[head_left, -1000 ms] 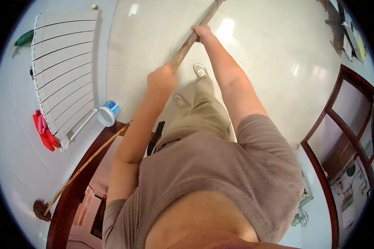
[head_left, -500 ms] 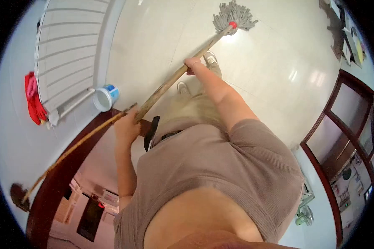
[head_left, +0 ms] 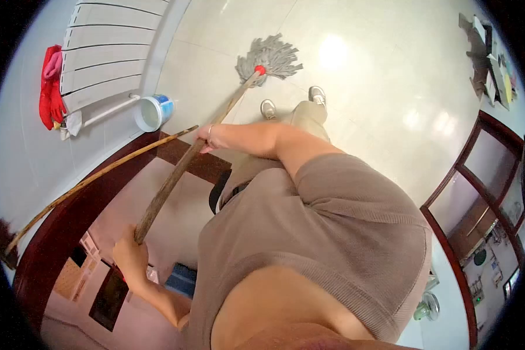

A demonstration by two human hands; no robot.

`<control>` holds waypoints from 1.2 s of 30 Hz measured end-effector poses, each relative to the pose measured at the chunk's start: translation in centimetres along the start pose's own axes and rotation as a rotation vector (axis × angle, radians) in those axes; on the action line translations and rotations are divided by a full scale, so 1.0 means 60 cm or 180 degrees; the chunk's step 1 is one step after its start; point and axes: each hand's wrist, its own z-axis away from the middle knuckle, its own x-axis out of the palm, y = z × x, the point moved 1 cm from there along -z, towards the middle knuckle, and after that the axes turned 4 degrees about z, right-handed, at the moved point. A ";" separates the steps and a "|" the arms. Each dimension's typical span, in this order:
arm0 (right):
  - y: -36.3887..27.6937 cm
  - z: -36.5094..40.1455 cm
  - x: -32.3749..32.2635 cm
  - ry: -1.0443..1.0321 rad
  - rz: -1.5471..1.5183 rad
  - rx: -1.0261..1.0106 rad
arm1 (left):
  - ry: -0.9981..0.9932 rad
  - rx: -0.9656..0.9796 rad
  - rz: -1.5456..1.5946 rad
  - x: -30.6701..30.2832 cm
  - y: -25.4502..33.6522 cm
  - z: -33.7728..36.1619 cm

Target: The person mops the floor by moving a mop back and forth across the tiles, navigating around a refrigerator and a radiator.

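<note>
A mop with a long wooden handle (head_left: 178, 170) slants from the lower left up to its grey string head (head_left: 268, 58), which lies spread on the pale floor. A red collar (head_left: 259, 70) joins the head to the handle. My left hand (head_left: 131, 254) is closed round the upper end of the handle, low at the left. Farther down the shaft, my right hand (head_left: 206, 140) grips it near the middle. A second thin wooden stick (head_left: 108, 169) leans beside the dark door frame, its tip close to my right hand.
At the left wall are a white radiator (head_left: 108, 49), red gloves (head_left: 51, 96) and a white-blue bucket (head_left: 156, 112) on the floor. My shoes (head_left: 317, 96) stand below the mop head. Dark-framed glass doors (head_left: 478, 169) are at the right, shelves with items (head_left: 493, 64) at the upper right.
The mop head has moved left and toward my feet. Both hands have shifted down and left with the handle, staying closed on it. My feet have moved apart from the mop's shaft.
</note>
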 end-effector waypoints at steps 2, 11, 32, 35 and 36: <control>0.017 -0.021 0.028 0.0156 -0.0187 0.0225 | -0.0028 -0.0137 -0.0115 -0.009 -0.001 0.011; -0.020 0.077 -0.107 0.0013 -0.1500 -0.0950 | 0.0089 0.0210 0.0076 -0.023 0.098 -0.064; 0.173 0.489 -0.949 0.2889 -0.3633 -0.2163 | 0.0244 0.3365 0.0031 0.030 0.893 -0.200; 0.231 0.507 -0.966 0.2966 -0.3251 -0.1806 | -0.0045 0.3587 0.0159 0.105 0.945 -0.197; 0.250 0.474 -0.983 0.3119 -0.3038 -0.1652 | -0.0033 0.3605 0.0162 0.118 0.948 -0.187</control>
